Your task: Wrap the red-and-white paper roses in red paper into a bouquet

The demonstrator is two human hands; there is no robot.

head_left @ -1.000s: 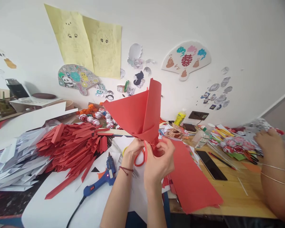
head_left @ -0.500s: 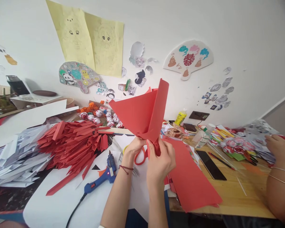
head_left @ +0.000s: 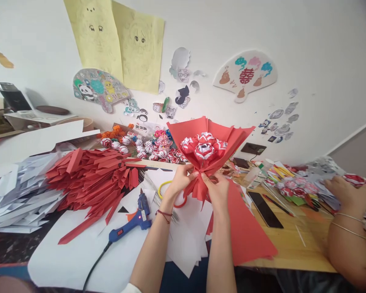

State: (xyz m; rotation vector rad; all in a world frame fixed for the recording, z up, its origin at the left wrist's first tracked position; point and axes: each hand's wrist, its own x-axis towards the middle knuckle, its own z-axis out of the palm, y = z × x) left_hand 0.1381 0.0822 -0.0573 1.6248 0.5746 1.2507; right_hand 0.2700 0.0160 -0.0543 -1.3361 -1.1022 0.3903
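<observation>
Bouquet (head_left: 207, 160), red paper (head_left: 238, 140) round red-and-white flowers (head_left: 204, 151), held above table (head_left: 305, 254). Wide end up, facing me, long side nearly upright. My left hand (head_left: 182, 179) and right hand (head_left: 216, 188) pinch its skinny middle.

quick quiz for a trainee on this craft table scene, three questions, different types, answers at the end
1. True or false: the blue glue gun lies to the left of both the left hand and the right hand.
2. What do both hands pinch?
a) the phone
b) the gathered neck of the red paper wrap
c) the scissors
3. How many fan-shaped pieces hang on the wall?

Key: 1 true; 2 b; 3 two
</observation>
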